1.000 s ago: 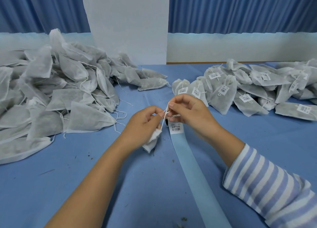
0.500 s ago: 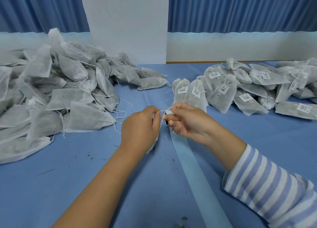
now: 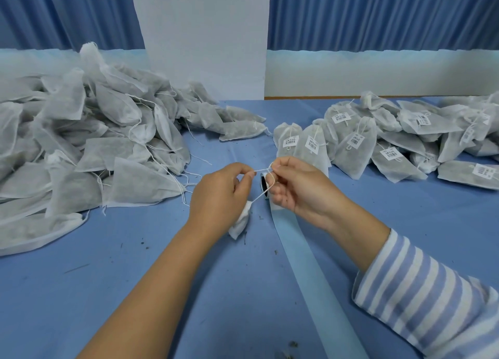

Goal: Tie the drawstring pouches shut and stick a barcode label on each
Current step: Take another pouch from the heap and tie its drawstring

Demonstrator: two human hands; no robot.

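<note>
My left hand [image 3: 218, 196] holds a small white drawstring pouch [image 3: 240, 222], mostly hidden under the palm, and pinches one end of its white drawstring [image 3: 263, 191]. My right hand [image 3: 294, 185] pinches the other end, with the string looped round a finger. Behind the hands stands a label roll [image 3: 263, 186], largely hidden. Its pale blue backing strip [image 3: 310, 272] runs toward me across the blue table [image 3: 135, 291].
A big heap of unlabelled pouches [image 3: 81, 147] with loose strings fills the left of the table. Several tied pouches with barcode labels [image 3: 378, 142] lie in a pile at the right. Dark crumbs dot the cloth near the strip.
My hands drew slightly apart, stretching the drawstring between them. The pouch has swung lower under my left hand, and the label seen on the strip earlier is now hidden.
</note>
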